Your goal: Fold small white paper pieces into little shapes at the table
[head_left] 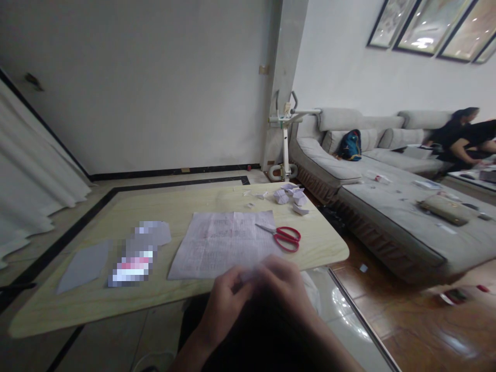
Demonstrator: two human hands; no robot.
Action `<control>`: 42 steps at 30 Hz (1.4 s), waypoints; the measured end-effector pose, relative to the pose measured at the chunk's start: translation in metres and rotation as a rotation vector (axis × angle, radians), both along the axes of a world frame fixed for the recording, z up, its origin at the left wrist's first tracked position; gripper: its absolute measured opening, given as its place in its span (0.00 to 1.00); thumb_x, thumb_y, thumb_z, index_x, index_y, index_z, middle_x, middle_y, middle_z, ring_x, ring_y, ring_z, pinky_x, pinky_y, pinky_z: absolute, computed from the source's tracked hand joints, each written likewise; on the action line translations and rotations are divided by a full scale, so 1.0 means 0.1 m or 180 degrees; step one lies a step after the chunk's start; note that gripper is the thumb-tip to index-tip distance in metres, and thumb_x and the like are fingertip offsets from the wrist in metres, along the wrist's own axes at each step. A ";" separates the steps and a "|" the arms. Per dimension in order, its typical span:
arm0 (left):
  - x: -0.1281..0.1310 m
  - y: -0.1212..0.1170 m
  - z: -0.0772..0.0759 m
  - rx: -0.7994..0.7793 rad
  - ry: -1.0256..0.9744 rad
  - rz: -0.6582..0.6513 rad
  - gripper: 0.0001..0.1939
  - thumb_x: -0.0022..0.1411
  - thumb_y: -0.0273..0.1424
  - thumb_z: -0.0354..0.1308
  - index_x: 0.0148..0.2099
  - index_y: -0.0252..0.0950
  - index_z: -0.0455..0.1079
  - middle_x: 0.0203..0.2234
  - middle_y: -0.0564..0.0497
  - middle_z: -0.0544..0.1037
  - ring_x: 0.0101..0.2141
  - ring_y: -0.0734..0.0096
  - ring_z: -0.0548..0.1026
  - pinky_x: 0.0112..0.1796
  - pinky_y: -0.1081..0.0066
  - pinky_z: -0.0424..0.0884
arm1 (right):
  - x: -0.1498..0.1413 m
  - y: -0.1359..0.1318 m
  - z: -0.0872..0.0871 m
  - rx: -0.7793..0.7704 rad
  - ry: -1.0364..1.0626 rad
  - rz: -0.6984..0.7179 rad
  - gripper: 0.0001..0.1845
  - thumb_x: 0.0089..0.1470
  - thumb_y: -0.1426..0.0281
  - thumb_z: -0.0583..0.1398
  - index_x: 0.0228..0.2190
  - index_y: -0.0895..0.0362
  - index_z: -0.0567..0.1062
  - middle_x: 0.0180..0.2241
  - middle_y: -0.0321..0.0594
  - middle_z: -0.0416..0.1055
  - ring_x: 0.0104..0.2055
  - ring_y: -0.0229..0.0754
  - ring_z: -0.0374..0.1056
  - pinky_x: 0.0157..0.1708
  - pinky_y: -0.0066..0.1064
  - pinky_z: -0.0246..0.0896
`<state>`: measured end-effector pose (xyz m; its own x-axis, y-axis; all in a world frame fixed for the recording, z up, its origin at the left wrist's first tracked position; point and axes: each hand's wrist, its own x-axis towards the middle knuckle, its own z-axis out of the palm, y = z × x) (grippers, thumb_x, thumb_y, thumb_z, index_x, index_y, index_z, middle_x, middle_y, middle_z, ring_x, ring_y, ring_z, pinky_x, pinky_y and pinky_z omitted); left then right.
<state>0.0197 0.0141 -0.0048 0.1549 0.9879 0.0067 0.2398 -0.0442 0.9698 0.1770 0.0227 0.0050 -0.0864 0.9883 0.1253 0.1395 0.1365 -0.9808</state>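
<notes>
Close to my body, at the table's near edge, my left hand and my right hand meet with fingers closed on a small piece of white paper. The fingers cover most of it, and the area is blurred, so its shape is unclear. Just beyond lies a creased printed sheet, flat on the table. Red-handled scissors rest on its right side, blades pointing left. Several folded paper pieces sit in a cluster at the far right corner, with small paper scraps beside them.
The pale wooden table has rounded corners. On its left are a blank paper sheet and a pixelated item. A grey sofa holds a backpack. People sit at the far right. White exercise equipment stands behind the table.
</notes>
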 end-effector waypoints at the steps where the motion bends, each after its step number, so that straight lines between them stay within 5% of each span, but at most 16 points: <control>1: 0.00 0.00 0.00 -0.0004 -0.0035 -0.0003 0.07 0.59 0.35 0.61 0.32 0.37 0.74 0.22 0.54 0.78 0.25 0.69 0.75 0.26 0.75 0.69 | 0.00 0.00 0.00 0.0022 -0.0004 -0.0012 0.15 0.53 0.63 0.62 0.20 0.58 0.73 0.21 0.34 0.67 0.26 0.38 0.62 0.26 0.28 0.57; 15: -0.03 0.06 -0.03 -0.0100 -0.0144 0.0110 0.13 0.59 0.37 0.58 0.25 0.36 0.69 0.18 0.53 0.76 0.23 0.68 0.76 0.26 0.73 0.70 | 0.02 0.08 -0.11 -0.0357 0.0519 -0.0230 0.17 0.47 0.57 0.65 0.21 0.59 0.74 0.19 0.33 0.67 0.24 0.37 0.62 0.24 0.27 0.57; 22: -0.03 0.08 -0.09 -0.0186 -0.0500 0.0613 0.13 0.56 0.39 0.61 0.37 0.33 0.74 0.16 0.55 0.75 0.22 0.68 0.74 0.27 0.71 0.71 | 0.02 0.08 -0.14 -0.0420 0.0529 -0.0091 0.18 0.45 0.57 0.67 0.21 0.59 0.74 0.18 0.32 0.67 0.23 0.36 0.61 0.24 0.26 0.55; 26: 0.02 0.06 -0.02 -0.0074 -0.0873 0.0846 0.13 0.57 0.38 0.59 0.26 0.34 0.72 0.18 0.51 0.76 0.24 0.67 0.75 0.29 0.70 0.73 | -0.07 0.05 -0.22 -0.0647 0.1119 -0.0027 0.16 0.47 0.59 0.67 0.22 0.58 0.73 0.18 0.31 0.67 0.22 0.36 0.62 0.25 0.27 0.55; 33: 0.05 0.02 0.20 0.0085 -0.0540 0.0955 0.15 0.57 0.39 0.57 0.22 0.36 0.69 0.18 0.52 0.76 0.23 0.67 0.75 0.25 0.73 0.71 | -0.15 0.03 -0.28 -0.0847 0.1673 0.0360 0.16 0.50 0.60 0.66 0.22 0.58 0.72 0.20 0.33 0.67 0.24 0.36 0.62 0.26 0.27 0.55; 42: 0.05 -0.03 0.18 0.0524 -0.0142 0.0800 0.15 0.62 0.35 0.53 0.23 0.38 0.63 0.16 0.57 0.69 0.20 0.74 0.68 0.23 0.77 0.64 | -0.16 -0.03 -0.21 -0.0948 0.1350 0.0289 0.16 0.45 0.59 0.68 0.23 0.58 0.73 0.19 0.33 0.68 0.22 0.37 0.62 0.23 0.27 0.57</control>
<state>0.0248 0.0112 0.0128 -0.0984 0.9803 0.1711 0.2205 -0.1462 0.9644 0.1614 0.0192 -0.0162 -0.1759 0.9774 -0.1175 -0.2778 -0.1638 -0.9466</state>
